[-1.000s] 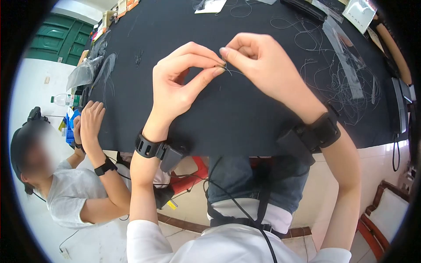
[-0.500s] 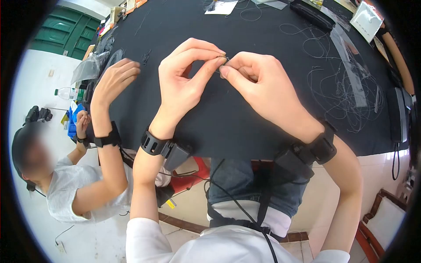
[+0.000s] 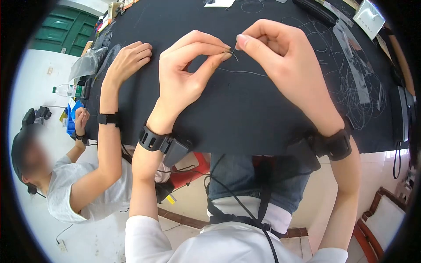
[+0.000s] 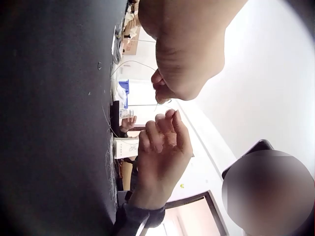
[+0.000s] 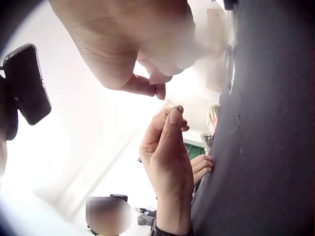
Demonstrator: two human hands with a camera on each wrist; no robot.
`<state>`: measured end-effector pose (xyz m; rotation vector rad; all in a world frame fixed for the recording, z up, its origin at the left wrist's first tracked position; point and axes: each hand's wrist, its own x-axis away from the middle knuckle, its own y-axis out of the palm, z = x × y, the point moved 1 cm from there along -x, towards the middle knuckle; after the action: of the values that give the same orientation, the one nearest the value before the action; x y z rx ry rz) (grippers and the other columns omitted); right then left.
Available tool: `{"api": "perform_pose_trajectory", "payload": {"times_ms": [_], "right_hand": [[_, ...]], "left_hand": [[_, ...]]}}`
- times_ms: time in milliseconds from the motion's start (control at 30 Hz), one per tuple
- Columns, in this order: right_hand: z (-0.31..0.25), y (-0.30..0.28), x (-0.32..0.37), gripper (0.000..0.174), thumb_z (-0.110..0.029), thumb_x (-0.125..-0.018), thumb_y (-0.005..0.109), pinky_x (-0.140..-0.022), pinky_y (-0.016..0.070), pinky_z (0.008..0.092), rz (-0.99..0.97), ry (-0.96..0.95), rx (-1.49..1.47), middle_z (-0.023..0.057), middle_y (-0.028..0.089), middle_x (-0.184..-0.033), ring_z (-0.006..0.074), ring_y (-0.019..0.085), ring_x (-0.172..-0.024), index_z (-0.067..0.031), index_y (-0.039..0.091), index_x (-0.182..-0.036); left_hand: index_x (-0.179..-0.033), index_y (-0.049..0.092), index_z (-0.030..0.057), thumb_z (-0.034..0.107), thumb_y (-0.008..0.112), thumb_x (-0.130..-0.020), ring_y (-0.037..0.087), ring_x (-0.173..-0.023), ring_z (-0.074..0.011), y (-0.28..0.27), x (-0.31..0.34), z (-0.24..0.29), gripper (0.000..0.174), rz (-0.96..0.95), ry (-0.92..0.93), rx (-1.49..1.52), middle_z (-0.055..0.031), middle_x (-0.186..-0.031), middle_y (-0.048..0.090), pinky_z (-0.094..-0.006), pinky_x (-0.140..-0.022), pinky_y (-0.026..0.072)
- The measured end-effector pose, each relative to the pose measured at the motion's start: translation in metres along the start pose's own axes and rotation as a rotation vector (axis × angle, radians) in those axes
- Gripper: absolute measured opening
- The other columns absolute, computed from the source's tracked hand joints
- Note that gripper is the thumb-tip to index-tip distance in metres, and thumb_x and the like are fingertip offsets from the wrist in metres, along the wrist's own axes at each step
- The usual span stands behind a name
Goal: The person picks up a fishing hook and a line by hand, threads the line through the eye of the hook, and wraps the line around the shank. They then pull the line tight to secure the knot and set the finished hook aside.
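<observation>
In the head view my left hand (image 3: 186, 70) pinches a small dark hook between thumb and fingertips, above the black tabletop. The right wrist view shows this hook (image 5: 180, 109) as a thin curved piece at the fingertips. My right hand (image 3: 291, 57) is just to the right, its thumb and forefinger pinching a fine line whose short taut stretch (image 5: 170, 103) runs to the hook. Its other fingers are curled in. A longer loose strand of line (image 3: 245, 72) trails rightward below both hands. The line's wrapping at the hook is mostly hidden by the fingers.
Tangled line (image 3: 359, 96) and clear plastic strips (image 3: 351, 61) lie on the right of the black table (image 3: 245, 118). A black case (image 3: 315, 12) lies at the back. Another person's hand (image 3: 131, 59) rests on the table at left, near plastic bags (image 3: 87, 63) and a bottle (image 3: 68, 90).
My right hand came in to the left fingertips, then drew away up and to the right. The left hand keeps its pinch. The other person's hand has reached further over the table.
</observation>
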<state>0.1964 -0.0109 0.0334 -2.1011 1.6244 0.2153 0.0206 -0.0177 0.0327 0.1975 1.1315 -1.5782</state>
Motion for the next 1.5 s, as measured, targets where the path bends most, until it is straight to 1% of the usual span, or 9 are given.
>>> {"api": "perform_pose_trajectory", "payload": {"times_ms": [133,333,433,533,733,1033,1233,1333,1500], "right_hand": [[0.006,0.003,-0.004,0.02,-0.015,-0.079,0.057,-0.051,0.0412,0.0241,0.037,-0.069,-0.076,0.0088,0.058,-0.059,0.0104,0.054,-0.054,0.0042,0.062,-0.076],[0.01,0.006,-0.004,0.023,-0.018,-0.079,0.056,-0.05,0.0379,0.0227,-0.123,-0.074,-0.199,0.005,0.055,-0.058,0.008,0.049,-0.054,0.0036,0.063,-0.078],[0.01,-0.002,-0.006,0.022,-0.021,-0.084,0.056,-0.059,0.0371,0.0167,-0.271,0.001,-0.129,0.0003,0.058,-0.071,0.0044,0.051,-0.066,0.0001,0.063,-0.086],[0.006,-0.003,-0.005,0.022,-0.022,-0.084,0.056,-0.05,0.0302,0.0172,-0.303,0.033,-0.169,-0.0025,0.054,-0.063,0.002,0.044,-0.057,-0.002,0.064,-0.085],[0.01,-0.006,-0.006,0.02,-0.023,-0.084,0.056,-0.043,0.018,0.0197,-0.22,0.208,-0.253,-0.0063,0.04,-0.053,0.0011,0.028,-0.047,-0.006,0.064,-0.079],[0.021,-0.004,-0.006,0.019,-0.024,-0.084,0.056,-0.043,0.017,0.02,-0.229,0.332,-0.373,-0.008,0.036,-0.053,0.0015,0.026,-0.046,-0.006,0.062,-0.082],[0.026,0.0,-0.007,0.019,-0.025,-0.085,0.056,-0.043,0.0197,0.0188,-0.226,0.26,-0.264,-0.0089,0.037,-0.054,0.0006,0.028,-0.048,-0.0077,0.062,-0.081],[0.025,0.003,-0.006,0.021,-0.019,-0.081,0.057,-0.056,0.0376,0.023,-0.188,0.262,-0.222,0.0008,0.056,-0.065,0.0069,0.047,-0.06,-0.0001,0.065,-0.081],[0.027,0.013,-0.001,0.022,-0.019,-0.082,0.056,-0.054,0.038,0.0225,-0.237,0.237,-0.246,0.002,0.056,-0.062,0.0074,0.047,-0.057,0.0023,0.064,-0.082]], "left_hand": [[-0.076,0.064,-0.0012,-0.006,0.065,-0.069,0.06,-0.071,-0.0151,0.0,0.0,0.001,0.009,-0.008,0.011,-0.008,-0.0072,-0.08,0.063,-0.023,-0.063,0.0478],[-0.076,0.064,-0.0004,-0.006,0.065,-0.068,0.06,-0.07,-0.0151,0.002,0.001,0.003,0.01,-0.027,-0.017,0.003,-0.0062,-0.078,0.062,-0.0228,-0.063,0.0474],[-0.076,0.064,-0.0004,-0.007,0.065,-0.068,0.06,-0.07,-0.0151,0.003,0.002,0.004,0.01,-0.033,-0.026,0.022,-0.006,-0.078,0.062,-0.0226,-0.062,0.047],[-0.076,0.064,-0.0004,-0.007,0.065,-0.067,0.06,-0.07,-0.015,0.004,0.003,0.004,0.011,-0.044,-0.025,0.033,-0.0061,-0.077,0.062,-0.0226,-0.062,0.0469],[-0.076,0.065,-0.0002,-0.006,0.066,-0.067,0.06,-0.069,-0.0145,0.005,0.001,0.007,0.011,-0.062,0.002,0.004,-0.0061,-0.078,0.063,-0.0223,-0.061,0.0467],[-0.078,0.066,-0.0008,-0.008,0.065,-0.068,0.059,-0.069,-0.0135,0.005,0.003,0.008,0.012,-0.044,0.003,0.054,-0.0072,-0.08,0.063,-0.0208,-0.059,0.0466],[-0.079,0.066,-0.0008,-0.008,0.066,-0.068,0.06,-0.071,-0.0131,0.004,0.003,0.012,0.013,-0.025,-0.018,0.059,-0.0073,-0.081,0.063,-0.0201,-0.059,0.0468],[-0.079,0.066,-0.0014,-0.007,0.066,-0.069,0.06,-0.072,-0.013,0.006,0.002,0.007,0.011,-0.003,-0.011,0.106,-0.0075,-0.082,0.063,-0.0199,-0.06,0.0468],[-0.079,0.065,-0.0025,-0.005,0.065,-0.071,0.06,-0.072,-0.0134,0.005,0.004,0.004,0.008,0.117,-0.084,0.114,-0.008,-0.081,0.062,-0.021,-0.061,0.0466]]}}
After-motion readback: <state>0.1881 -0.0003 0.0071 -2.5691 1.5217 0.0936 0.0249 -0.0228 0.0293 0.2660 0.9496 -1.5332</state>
